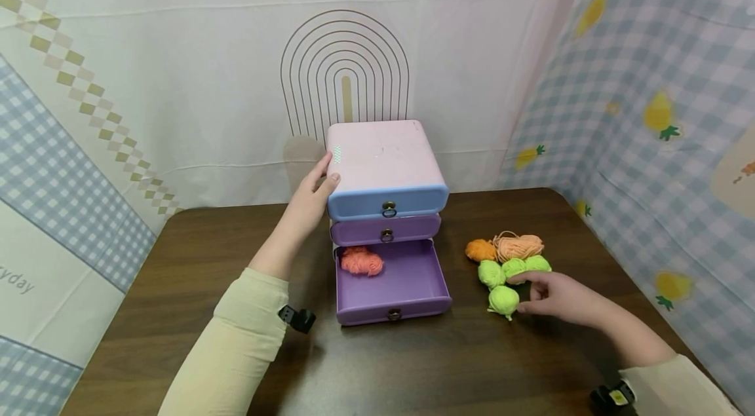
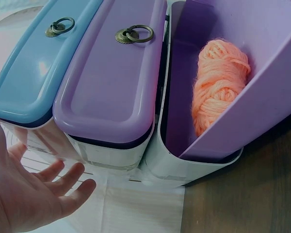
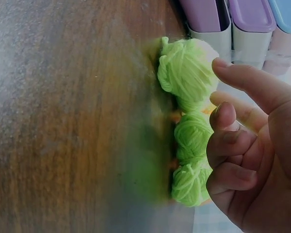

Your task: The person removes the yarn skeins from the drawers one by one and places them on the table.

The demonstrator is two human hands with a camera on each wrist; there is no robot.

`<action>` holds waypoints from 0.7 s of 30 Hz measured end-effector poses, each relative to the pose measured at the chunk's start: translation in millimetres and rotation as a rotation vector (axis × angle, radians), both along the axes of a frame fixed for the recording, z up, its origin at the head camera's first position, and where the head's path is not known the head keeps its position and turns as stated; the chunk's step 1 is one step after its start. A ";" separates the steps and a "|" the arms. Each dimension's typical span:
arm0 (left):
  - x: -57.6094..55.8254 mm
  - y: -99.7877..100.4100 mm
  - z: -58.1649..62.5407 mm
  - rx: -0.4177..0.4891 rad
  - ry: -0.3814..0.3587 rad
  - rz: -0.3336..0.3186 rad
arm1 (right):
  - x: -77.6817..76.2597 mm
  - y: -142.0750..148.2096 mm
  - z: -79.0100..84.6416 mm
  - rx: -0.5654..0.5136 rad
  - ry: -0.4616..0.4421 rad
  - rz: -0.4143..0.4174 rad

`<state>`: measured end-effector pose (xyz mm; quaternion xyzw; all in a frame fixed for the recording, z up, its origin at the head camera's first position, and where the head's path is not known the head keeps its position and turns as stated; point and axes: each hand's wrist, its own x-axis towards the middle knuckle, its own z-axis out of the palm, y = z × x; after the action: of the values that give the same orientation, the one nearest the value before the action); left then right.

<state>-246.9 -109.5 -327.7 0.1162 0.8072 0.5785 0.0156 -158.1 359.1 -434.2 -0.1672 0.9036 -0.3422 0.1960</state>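
My left hand rests against the left side of a small drawer cabinet with a pink top, thumb at the top edge. In the left wrist view its fingers are spread beside the cabinet. The lowest purple drawer is pulled out and holds a coral yarn skein. On the right, my right hand hovers by a lime green yarn ball, thumb and forefinger apart and the other fingers bent, nothing gripped. Several more green yarn balls lie close by.
Behind the green balls lie an orange yarn ball and a peach yarn skein. The blue top drawer and purple middle drawer are closed. Patterned cloth hangs behind the dark wooden table.
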 end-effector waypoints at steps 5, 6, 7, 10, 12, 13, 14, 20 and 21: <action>0.4 0.2 1.0 -0.009 0.007 0.002 | -1.5 -2.1 4.7 -0.012 0.014 -0.010; 0.7 0.2 1.4 -0.013 0.007 0.002 | -1.9 -3.0 5.9 -0.024 0.011 -0.009; 0.8 0.3 1.6 -0.015 0.006 0.002 | -2.6 -4.2 7.3 -0.034 0.008 -0.009; 1.0 0.3 1.8 -0.019 0.004 0.000 | -4.1 -8.6 11.2 -0.054 0.004 0.002; 1.0 0.3 2.1 -0.019 0.001 -0.001 | -5.5 -12.1 13.4 -0.057 0.010 0.005; 1.0 0.3 2.1 -0.019 0.001 -0.001 | -6.2 -13.8 14.5 -0.053 0.020 0.010; 1.0 0.2 2.1 -0.018 0.002 -0.001 | -7.1 -15.7 15.7 -0.051 0.030 0.016; -0.5 -0.2 1.1 -0.014 0.003 -0.002 | -13.7 -29.1 23.4 -0.044 0.051 0.034; -0.9 -0.4 0.8 -0.014 0.003 -0.003 | -14.9 -31.8 25.2 -0.039 0.054 0.037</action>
<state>-247.8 -109.9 -327.0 0.1181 0.8110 0.5727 0.0163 -173.0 327.4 -409.0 -0.1967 0.8985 -0.3515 0.1746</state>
